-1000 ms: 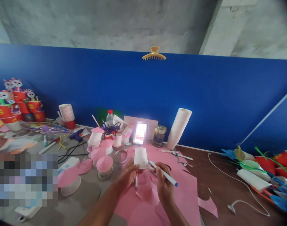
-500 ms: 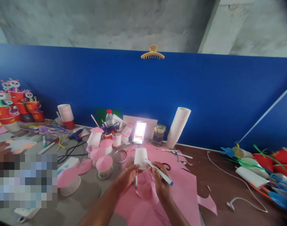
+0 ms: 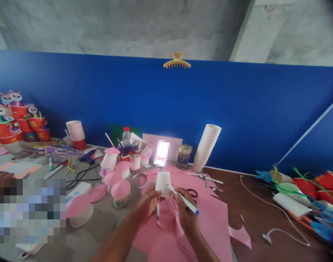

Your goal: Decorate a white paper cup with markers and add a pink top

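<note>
My left hand (image 3: 150,199) is closed around the lower part of a white paper cup (image 3: 163,182), which is held upside down above pink paper (image 3: 207,214). In my right hand (image 3: 186,207) is a white marker (image 3: 186,199) with a blue end. Its tip meets the right side of the cup, where small faint marks show. Black scissor handles (image 3: 193,193) lie on the paper just behind my right hand. Another marker (image 3: 157,211) lies below the cup, partly hidden by my left hand.
Left of my hands stand several white cups with pink paper cones (image 3: 121,189) and a roll of tape (image 3: 139,181). Behind are a glass jar (image 3: 184,156), a leaning cup stack (image 3: 207,147) and a glue gun (image 3: 87,156). A co-worker's hand (image 3: 2,178) rests at far left.
The marker tip has shifted slightly left along the cup, with my right hand moving along. My left hand and the cup stay nearly still. The co-worker's hand has drawn back a little.
</note>
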Motion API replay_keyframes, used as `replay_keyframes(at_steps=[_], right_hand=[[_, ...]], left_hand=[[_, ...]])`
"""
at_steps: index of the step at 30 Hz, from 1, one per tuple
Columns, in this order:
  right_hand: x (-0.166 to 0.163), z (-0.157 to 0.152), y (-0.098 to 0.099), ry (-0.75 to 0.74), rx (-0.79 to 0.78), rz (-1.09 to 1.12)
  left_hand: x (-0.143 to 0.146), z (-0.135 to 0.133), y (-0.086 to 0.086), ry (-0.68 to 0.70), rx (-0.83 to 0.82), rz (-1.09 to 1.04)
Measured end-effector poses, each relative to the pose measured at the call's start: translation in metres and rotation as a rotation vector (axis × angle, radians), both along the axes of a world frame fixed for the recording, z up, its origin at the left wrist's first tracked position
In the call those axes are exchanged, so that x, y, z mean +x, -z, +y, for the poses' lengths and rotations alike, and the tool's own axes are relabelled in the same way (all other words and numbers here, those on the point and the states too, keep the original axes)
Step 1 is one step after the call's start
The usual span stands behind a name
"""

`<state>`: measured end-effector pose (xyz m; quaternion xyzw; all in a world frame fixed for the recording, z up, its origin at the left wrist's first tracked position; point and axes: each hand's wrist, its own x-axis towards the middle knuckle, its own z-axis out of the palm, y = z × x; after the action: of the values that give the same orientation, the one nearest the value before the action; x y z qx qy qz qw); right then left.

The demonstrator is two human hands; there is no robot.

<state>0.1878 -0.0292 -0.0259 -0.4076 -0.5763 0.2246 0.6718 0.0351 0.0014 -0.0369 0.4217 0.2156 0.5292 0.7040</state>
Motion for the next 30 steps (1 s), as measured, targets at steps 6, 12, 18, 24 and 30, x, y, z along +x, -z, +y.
replay_keyframes(at_steps=[6,12,18,24,30], right_hand=[[0.000,0.002,0.002,0.009,-0.069,0.078],[0.000,0.000,0.001,0.006,-0.058,0.058],[-0.001,-0.002,0.000,-0.008,-0.014,0.011],[0.001,-0.002,0.003,-0.014,-0.026,0.045],[0.001,-0.001,0.006,-0.015,-0.058,0.080]], left_hand=[[0.001,0.001,0.002,-0.002,-0.008,-0.023],[-0.002,0.005,0.010,0.013,-0.027,-0.015],[-0.003,0.005,0.010,0.026,-0.010,-0.014],[0.000,0.003,0.006,0.020,-0.009,-0.014],[0.000,0.001,0.003,0.006,-0.027,-0.019]])
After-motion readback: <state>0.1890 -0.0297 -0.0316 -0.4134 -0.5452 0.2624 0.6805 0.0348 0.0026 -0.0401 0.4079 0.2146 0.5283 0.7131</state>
